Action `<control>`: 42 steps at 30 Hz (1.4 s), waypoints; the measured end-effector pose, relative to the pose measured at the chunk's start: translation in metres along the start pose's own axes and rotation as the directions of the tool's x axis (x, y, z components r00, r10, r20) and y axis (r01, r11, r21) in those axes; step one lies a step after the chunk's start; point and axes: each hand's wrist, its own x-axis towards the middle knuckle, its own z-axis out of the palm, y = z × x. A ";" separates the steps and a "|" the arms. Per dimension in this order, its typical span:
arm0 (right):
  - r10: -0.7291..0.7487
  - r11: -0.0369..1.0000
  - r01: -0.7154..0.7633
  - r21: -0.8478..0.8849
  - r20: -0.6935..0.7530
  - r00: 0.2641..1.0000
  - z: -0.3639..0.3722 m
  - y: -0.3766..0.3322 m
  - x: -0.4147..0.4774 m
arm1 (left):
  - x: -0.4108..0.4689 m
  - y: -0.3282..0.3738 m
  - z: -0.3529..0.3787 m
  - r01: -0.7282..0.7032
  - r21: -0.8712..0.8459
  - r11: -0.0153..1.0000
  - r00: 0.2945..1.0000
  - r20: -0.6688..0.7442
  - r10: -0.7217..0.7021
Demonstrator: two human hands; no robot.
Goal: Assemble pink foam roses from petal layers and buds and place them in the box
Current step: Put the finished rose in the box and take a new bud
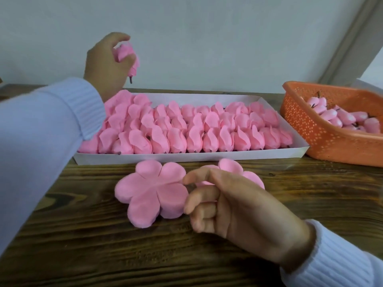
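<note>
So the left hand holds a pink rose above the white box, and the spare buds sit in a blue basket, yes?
Not quite: the head view shows an orange basket, not blue. The rest holds: the left hand grips a rose above the white box.

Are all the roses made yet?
Nearly, it seems. Done: the box is packed with rows of roses. In hand: the left hand holds one more rose above it. Left: petal layers on the table by the right hand, and buds in the orange basket.
</note>
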 end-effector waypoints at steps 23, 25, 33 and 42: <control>0.074 0.997 -0.075 0.021 0.057 0.996 -0.002 0.002 0.000 | 0.031 -0.062 0.057 -0.239 0.478 0.845 0.879 0.477 -0.021; 0.075 0.997 -0.076 0.010 0.055 0.996 -0.002 0.002 0.001 | 0.031 -0.065 0.058 -0.257 0.578 0.774 0.879 0.473 -0.061; 0.085 0.996 -0.086 0.006 0.041 0.996 0.001 0.000 -0.001 | 0.037 -0.072 0.065 -0.208 0.766 0.609 0.905 0.387 -0.178; 0.102 0.995 -0.102 0.009 0.021 0.995 0.003 -0.001 -0.001 | 0.035 -0.072 0.065 -0.298 0.855 0.423 0.850 0.440 -0.290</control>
